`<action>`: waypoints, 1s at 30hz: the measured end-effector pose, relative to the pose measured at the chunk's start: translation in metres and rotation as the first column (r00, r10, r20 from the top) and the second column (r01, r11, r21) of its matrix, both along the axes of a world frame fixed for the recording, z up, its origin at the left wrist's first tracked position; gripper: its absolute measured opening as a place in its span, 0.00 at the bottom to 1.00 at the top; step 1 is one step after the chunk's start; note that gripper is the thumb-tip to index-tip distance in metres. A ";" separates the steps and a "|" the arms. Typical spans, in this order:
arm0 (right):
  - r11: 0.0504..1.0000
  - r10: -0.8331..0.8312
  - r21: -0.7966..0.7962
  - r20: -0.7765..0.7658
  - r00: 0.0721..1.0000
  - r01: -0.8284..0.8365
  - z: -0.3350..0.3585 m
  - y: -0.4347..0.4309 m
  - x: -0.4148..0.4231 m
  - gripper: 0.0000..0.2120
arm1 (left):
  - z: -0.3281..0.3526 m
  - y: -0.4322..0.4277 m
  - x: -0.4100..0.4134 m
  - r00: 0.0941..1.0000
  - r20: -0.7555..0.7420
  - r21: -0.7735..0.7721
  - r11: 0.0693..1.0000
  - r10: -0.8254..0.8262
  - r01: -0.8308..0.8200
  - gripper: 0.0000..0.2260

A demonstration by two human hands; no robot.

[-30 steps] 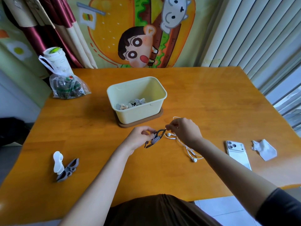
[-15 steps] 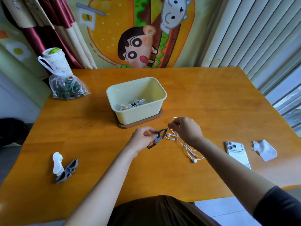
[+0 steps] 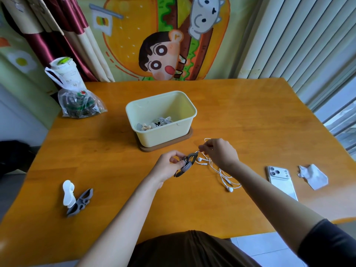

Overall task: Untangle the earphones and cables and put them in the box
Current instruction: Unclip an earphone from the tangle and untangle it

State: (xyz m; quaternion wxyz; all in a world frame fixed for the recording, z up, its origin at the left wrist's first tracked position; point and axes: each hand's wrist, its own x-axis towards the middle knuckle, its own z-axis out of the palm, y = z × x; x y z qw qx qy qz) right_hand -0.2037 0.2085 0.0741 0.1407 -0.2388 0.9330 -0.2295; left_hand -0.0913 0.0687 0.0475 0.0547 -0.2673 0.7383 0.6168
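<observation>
Left hand (image 3: 168, 166) pinches the dark grey rubber cable winder (image 3: 187, 163), its long axis aimed at the right hand (image 3: 218, 153), which pinches the thin white wired earphones (image 3: 229, 189) just off its tip

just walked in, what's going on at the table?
A person's left hand holds a grey cable winder; the right hand pinches the white earphone cable at the winder's tip, seemingly threading it on. The rest of the cable lies loose on the table. The cream box behind already holds a few bundles.
</observation>
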 end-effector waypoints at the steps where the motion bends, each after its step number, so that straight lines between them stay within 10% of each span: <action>1: 1.000 0.003 -0.001 0.001 1.000 -0.003 0.000 -0.001 0.001 0.12 | 0.000 0.000 0.000 1.000 0.002 0.000 1.000 0.002 -0.002 0.05; 23: 0.920 0.393 0.011 -0.049 0.918 -0.393 -0.006 -0.015 0.046 0.12 | -0.017 0.004 0.002 0.971 -0.025 0.043 0.971 0.237 -0.236 0.03; 30: 0.827 0.562 0.076 -0.149 0.813 -0.558 0.002 -0.012 0.038 0.11 | -0.013 0.003 0.004 0.998 -0.012 -0.193 0.979 -0.063 0.060 0.03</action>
